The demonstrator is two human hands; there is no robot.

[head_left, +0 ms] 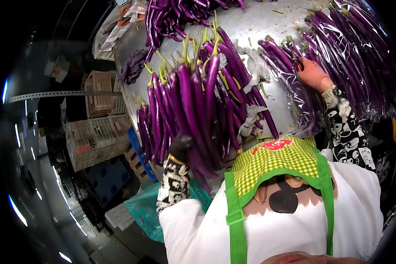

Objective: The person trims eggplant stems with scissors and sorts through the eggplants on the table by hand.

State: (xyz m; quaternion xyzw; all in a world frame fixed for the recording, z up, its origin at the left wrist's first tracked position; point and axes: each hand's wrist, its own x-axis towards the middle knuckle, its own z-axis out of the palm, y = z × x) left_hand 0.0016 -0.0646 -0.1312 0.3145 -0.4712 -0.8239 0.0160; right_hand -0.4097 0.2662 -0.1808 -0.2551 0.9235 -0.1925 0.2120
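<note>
Eggplants [189, 92] lie on metal table [259, 26], crates [94, 136] beside.

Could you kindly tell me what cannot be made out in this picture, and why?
Head view: the left hand's exact finger positions, lost in the dark glove and blur.
Head view: what the red object is, mostly covered by the right hand.
Head view: the full extent of the far eggplant pile, cut off by the top edge.
Head view: part of the teal container, hidden behind the left sleeve.

Produce-packing workspace: metal table [268, 27], stacked crates [91, 141], bagged eggplants [348, 55].
</note>
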